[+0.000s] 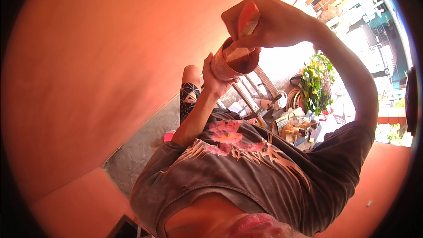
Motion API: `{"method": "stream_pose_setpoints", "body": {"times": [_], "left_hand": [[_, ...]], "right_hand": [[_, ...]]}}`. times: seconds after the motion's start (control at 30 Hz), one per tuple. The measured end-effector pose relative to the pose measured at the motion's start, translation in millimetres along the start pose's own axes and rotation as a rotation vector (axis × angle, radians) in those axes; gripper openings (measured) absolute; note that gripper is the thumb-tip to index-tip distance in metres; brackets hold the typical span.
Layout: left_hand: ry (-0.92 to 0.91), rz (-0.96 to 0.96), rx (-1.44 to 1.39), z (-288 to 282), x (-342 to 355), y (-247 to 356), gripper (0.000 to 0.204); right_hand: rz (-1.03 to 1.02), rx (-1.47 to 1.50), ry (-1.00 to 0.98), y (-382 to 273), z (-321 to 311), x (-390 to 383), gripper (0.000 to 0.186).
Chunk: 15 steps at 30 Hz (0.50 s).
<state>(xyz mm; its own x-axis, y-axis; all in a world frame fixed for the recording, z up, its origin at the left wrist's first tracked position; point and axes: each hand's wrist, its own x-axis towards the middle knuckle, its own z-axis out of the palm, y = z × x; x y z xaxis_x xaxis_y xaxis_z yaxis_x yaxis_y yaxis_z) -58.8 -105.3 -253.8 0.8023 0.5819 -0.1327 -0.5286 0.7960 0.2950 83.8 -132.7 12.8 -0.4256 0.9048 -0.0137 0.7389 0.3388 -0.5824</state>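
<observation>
A pale pinkish cylindrical can with a round open mouth (221, 67) tilts in the left hand (216, 82), whose fingers wrap its lower side. Its inside is dark reddish; how full it is, I cannot tell. The right hand (275, 24) is clenched around a brush-like tool with a rounded reddish handle (249, 14), just above the can's rim, and the tool's pale flat part reaches into the mouth. A smooth coral-orange wall (110, 61) spreads to the left, meeting a mottled grey floor (136, 150) along a long edge. Beyond the can are a wooden ladder (267, 83) and a leafy green plant (316, 86).
</observation>
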Motion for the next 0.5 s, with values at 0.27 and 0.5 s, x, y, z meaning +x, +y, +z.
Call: {"method": "stream_pose_setpoints", "body": {"times": [0.27, 0.5], "left_hand": [[-0.05, 0.012, -0.01, -22.2, 4.4, 4.5, 0.06], [0.086, 0.073, 0.007, 4.7, 1.3, 7.3, 0.063]], "right_hand": [[0.139, -0.266, 0.244, -5.9, 32.2, -13.8, 0.005], [-0.007, -0.454, 0.205, -11.9, 42.1, -18.8, 0.021]]}}
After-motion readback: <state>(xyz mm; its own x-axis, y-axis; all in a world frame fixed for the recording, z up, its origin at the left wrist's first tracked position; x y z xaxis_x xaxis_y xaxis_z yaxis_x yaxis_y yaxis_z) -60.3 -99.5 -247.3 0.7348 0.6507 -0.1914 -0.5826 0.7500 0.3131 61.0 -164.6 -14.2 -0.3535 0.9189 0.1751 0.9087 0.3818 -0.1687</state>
